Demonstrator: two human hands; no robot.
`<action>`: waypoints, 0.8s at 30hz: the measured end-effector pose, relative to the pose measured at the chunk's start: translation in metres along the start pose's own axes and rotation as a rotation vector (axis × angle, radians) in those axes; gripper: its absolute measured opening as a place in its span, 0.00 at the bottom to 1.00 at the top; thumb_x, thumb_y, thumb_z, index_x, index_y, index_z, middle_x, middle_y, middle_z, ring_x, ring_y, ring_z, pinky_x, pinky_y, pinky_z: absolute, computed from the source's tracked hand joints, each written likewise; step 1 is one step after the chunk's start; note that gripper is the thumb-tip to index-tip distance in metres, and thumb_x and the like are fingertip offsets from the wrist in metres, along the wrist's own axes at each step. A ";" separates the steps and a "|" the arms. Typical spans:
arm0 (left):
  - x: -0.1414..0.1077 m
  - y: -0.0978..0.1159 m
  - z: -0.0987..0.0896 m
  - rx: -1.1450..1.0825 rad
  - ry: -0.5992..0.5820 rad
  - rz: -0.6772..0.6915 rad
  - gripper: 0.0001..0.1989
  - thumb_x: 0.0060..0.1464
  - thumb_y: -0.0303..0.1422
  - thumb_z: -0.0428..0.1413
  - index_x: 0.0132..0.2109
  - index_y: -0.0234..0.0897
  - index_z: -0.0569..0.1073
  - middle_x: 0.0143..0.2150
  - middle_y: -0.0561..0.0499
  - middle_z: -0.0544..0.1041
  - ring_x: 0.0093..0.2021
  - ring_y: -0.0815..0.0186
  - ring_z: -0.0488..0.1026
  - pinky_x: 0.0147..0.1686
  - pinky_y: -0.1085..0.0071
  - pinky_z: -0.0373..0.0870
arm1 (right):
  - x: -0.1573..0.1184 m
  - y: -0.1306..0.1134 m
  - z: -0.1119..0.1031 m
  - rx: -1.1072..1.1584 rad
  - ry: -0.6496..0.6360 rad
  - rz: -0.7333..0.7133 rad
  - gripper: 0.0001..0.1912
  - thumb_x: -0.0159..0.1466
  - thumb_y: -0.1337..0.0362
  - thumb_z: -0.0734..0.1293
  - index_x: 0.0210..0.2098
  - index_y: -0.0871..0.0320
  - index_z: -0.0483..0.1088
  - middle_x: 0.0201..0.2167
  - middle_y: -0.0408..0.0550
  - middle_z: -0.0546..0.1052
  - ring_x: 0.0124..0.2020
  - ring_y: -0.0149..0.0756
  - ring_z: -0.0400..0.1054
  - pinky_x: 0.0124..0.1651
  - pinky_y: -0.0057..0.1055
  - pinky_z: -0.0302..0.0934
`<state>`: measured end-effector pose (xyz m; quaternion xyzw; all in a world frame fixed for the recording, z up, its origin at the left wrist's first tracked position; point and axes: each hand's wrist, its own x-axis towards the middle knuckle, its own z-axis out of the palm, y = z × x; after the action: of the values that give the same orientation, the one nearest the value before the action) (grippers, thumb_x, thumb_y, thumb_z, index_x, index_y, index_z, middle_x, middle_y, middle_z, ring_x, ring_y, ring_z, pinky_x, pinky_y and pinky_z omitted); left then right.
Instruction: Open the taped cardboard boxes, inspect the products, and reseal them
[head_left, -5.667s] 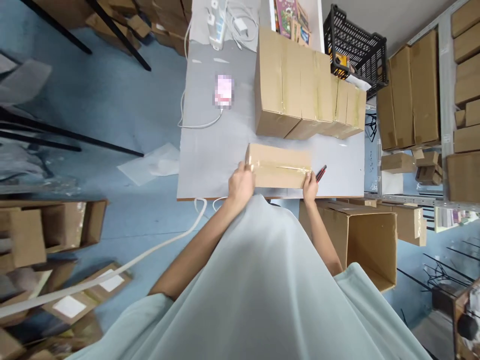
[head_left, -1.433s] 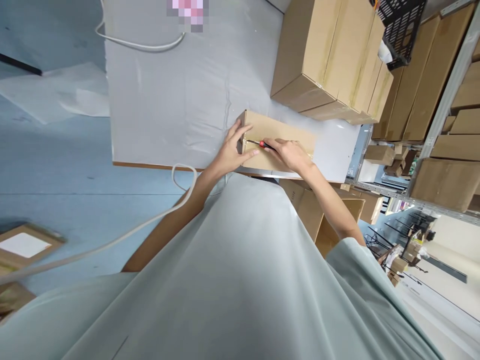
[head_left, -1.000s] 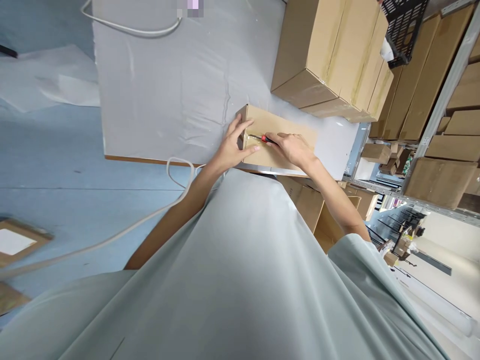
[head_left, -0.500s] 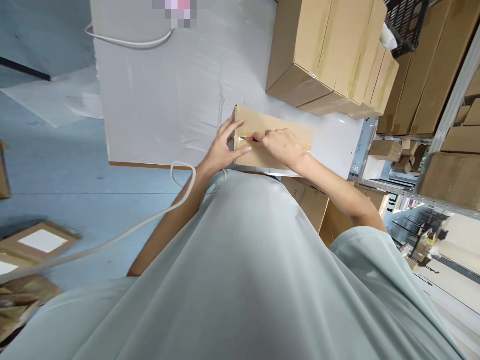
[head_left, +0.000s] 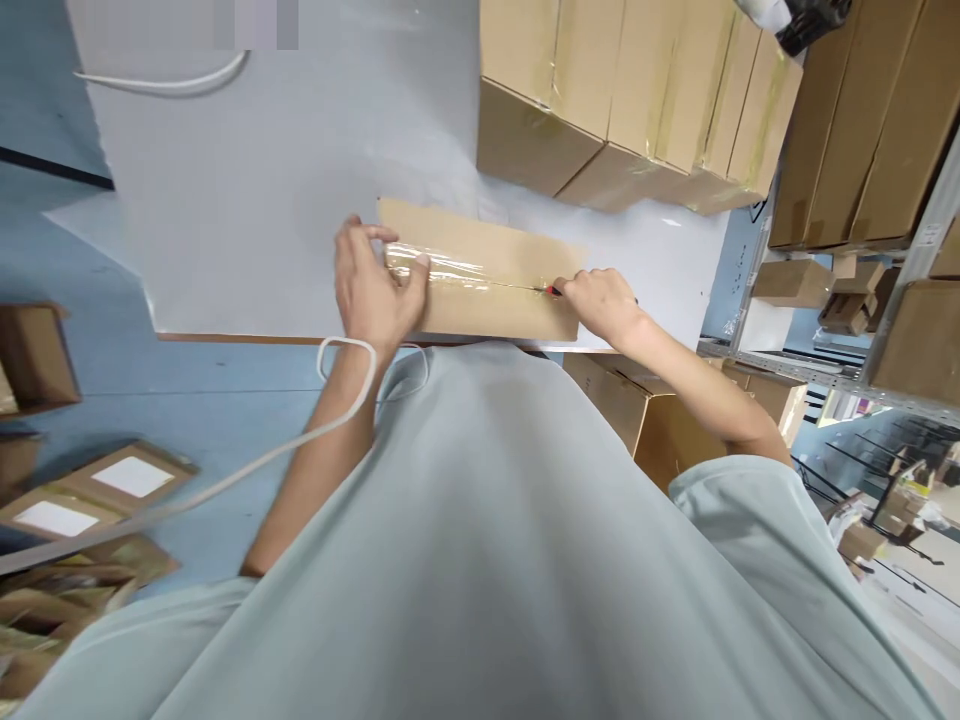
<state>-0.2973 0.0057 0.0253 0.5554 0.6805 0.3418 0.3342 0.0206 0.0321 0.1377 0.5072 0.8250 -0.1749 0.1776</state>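
A long cardboard box (head_left: 495,235) lies on the white-covered table close to my body, with a strip of clear tape (head_left: 450,268) along its top. My left hand (head_left: 379,290) grips the box's left end, thumb on the top face and fingers around the far side. Near the right end, my right hand (head_left: 600,300) is closed around a box cutter (head_left: 553,290). Only the cutter's red front and thin tip show; its tip meets the tape line, and a slit runs leftward from it.
A row of taped cardboard boxes (head_left: 615,100) stands at the back right of the table (head_left: 225,220). A white cable (head_left: 285,440) loops over my left wrist. An open carton (head_left: 675,430) is below the table edge, and shelving with cartons (head_left: 930,330) rises at right.
My right hand has drawn the box cutter from the box's left part to near its right end. My left hand stays at the left end, and box and hand appear farther left in view.
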 end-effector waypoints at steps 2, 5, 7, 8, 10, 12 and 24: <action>-0.004 0.017 0.018 0.096 0.125 -0.035 0.15 0.74 0.32 0.64 0.60 0.36 0.69 0.69 0.34 0.74 0.86 0.48 0.57 0.86 0.46 0.53 | 0.003 -0.004 0.000 -0.011 -0.032 -0.005 0.25 0.85 0.51 0.59 0.61 0.57 0.83 0.47 0.67 0.88 0.54 0.63 0.83 0.56 0.52 0.68; -0.009 0.030 0.037 0.154 0.184 -0.064 0.11 0.77 0.33 0.60 0.57 0.39 0.64 0.66 0.33 0.73 0.83 0.47 0.61 0.84 0.47 0.55 | -0.001 -0.001 -0.004 -0.046 -0.089 0.013 0.21 0.85 0.55 0.61 0.61 0.58 0.83 0.49 0.67 0.88 0.55 0.62 0.83 0.56 0.50 0.67; -0.010 0.033 0.041 0.186 0.194 -0.078 0.12 0.76 0.32 0.59 0.55 0.41 0.62 0.66 0.34 0.73 0.80 0.46 0.65 0.81 0.47 0.58 | -0.011 0.010 -0.009 -0.082 -0.135 0.029 0.20 0.85 0.56 0.63 0.61 0.58 0.83 0.49 0.67 0.88 0.55 0.60 0.84 0.55 0.47 0.67; -0.009 0.033 0.042 0.203 0.201 -0.095 0.12 0.75 0.31 0.59 0.54 0.41 0.62 0.65 0.35 0.73 0.78 0.47 0.67 0.80 0.47 0.60 | -0.018 0.017 -0.011 -0.102 -0.159 0.035 0.19 0.84 0.57 0.63 0.62 0.58 0.82 0.49 0.66 0.88 0.54 0.58 0.84 0.54 0.45 0.67; -0.008 0.033 0.042 0.242 0.218 -0.134 0.13 0.73 0.29 0.59 0.54 0.43 0.61 0.64 0.37 0.74 0.74 0.49 0.70 0.78 0.47 0.63 | -0.031 0.031 -0.015 -0.144 -0.205 0.035 0.19 0.84 0.57 0.64 0.64 0.58 0.81 0.49 0.65 0.88 0.53 0.56 0.84 0.53 0.42 0.67; -0.006 0.032 0.043 0.280 0.236 -0.160 0.14 0.73 0.29 0.60 0.54 0.43 0.61 0.63 0.39 0.75 0.70 0.51 0.72 0.76 0.48 0.65 | -0.040 0.042 -0.018 -0.178 -0.237 0.022 0.19 0.84 0.60 0.63 0.66 0.60 0.79 0.49 0.66 0.89 0.52 0.54 0.85 0.51 0.40 0.67; -0.001 0.024 0.047 0.399 0.226 -0.198 0.14 0.70 0.32 0.61 0.54 0.42 0.63 0.60 0.42 0.77 0.62 0.51 0.76 0.71 0.50 0.69 | -0.051 0.106 0.035 0.112 -0.196 -0.156 0.24 0.88 0.56 0.55 0.74 0.50 0.75 0.57 0.57 0.88 0.52 0.46 0.83 0.44 0.33 0.60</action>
<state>-0.2453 0.0126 0.0205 0.4994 0.8186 0.2261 0.1714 0.1411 0.0212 0.1196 0.4314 0.8295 -0.2826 0.2144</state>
